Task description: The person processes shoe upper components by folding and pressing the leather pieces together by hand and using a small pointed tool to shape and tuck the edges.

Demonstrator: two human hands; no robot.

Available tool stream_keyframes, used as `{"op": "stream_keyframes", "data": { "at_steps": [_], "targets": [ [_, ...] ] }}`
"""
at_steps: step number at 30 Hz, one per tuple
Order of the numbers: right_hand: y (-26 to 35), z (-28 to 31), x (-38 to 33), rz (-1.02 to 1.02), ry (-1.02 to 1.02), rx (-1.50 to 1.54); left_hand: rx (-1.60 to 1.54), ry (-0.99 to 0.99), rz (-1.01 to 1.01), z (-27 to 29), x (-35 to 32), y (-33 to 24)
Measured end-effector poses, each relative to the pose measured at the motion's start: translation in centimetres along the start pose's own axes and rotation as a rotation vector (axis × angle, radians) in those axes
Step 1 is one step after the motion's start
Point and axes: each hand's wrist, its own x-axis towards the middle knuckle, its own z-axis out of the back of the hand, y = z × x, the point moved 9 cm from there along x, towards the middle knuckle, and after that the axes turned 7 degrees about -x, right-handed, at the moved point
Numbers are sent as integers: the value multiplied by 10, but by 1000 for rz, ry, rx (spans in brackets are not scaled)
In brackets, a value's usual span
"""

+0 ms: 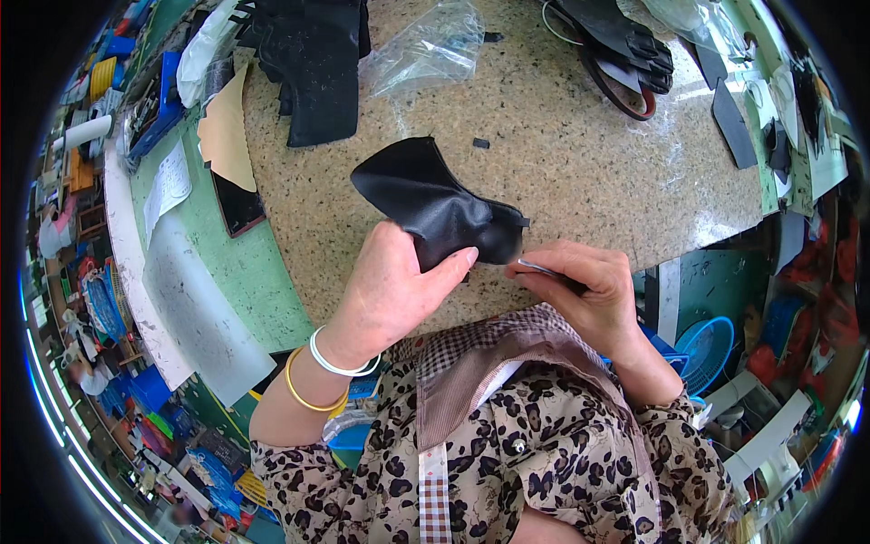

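My left hand (385, 290) grips a folded black leather piece (439, 204), its thumb pressed on the near face and the other fingers hidden beneath. The leather is smooth and shiny, flaring wide at the far left and narrowing toward the right. A small dark tab stands out at its right end. At that end's lower corner my right hand (589, 286) pinches a thin silvery tool (538, 267), its tip close to the leather edge. Most of this tool lies inside the fingers, so its kind does not show. Whether the tip touches the leather, I cannot tell.
Black leather pieces (317, 72) lie stacked at the far left of the speckled tabletop (580, 154), beside a clear plastic bag (430, 50). More black parts (625, 45) lie at the far right. A small dark scrap (481, 143) sits beyond the leather. Tan sheet (225, 131) at left.
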Motion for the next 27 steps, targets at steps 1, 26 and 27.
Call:
{"op": "stream_keyframes", "data": {
  "at_steps": [1, 26, 27],
  "targets": [
    [0, -2, 2, 2, 15, 4, -1, 1, 0, 0, 1, 0],
    [7, -3, 4, 50, -154, -278, 63, 54, 107, 0, 6, 1],
    [7, -4, 5, 50, -154, -276, 77, 64, 130, 0, 6, 3]
  ]
}}
